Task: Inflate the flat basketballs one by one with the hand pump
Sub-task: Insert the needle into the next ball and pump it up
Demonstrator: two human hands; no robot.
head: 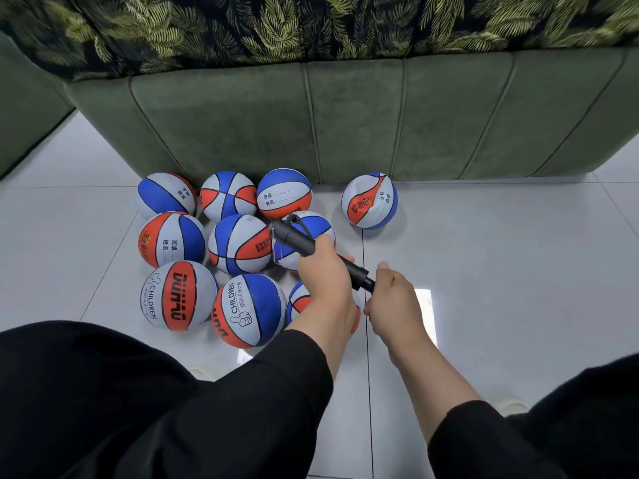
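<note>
Plainly mid-setup, not mid-stroke. Hand pump (304,248) held in the air over the cluster of basketballs (238,243), black barrel slanting from upper left down to lower right, a thin hose or strap looped at its far end. No needle seen seated in any ball, so probably between balls, or about to begin one.

Left hand (323,271) closed round the barrel near its middle, knuckles up, fingers wrapped out of sight beneath. Right hand (392,299) closed at the pump's near end, apparently on the handle; handle itself hidden inside the fist, thumb raised a little above it. Both grips firm by the look, neither hand spread.

Below the left wrist, one ball (300,302) mostly covered by the forearm; roundness impossible to judge. Off to the right, well apart from the rest, a dented ball (369,201), its panel visibly creased and sunken: clearly flat, likely a candidate. Others in the cluster look round, packed touching each other.

Next, by judgement: pick the flat ball, find its valve, bring the needle end down square into it, then steady the barrel with the left and stroke with the right.

Beyond: pale tiled floor (501,271), green sofa base (380,119) behind the balls, black sleeves at the bottom edge.
</note>
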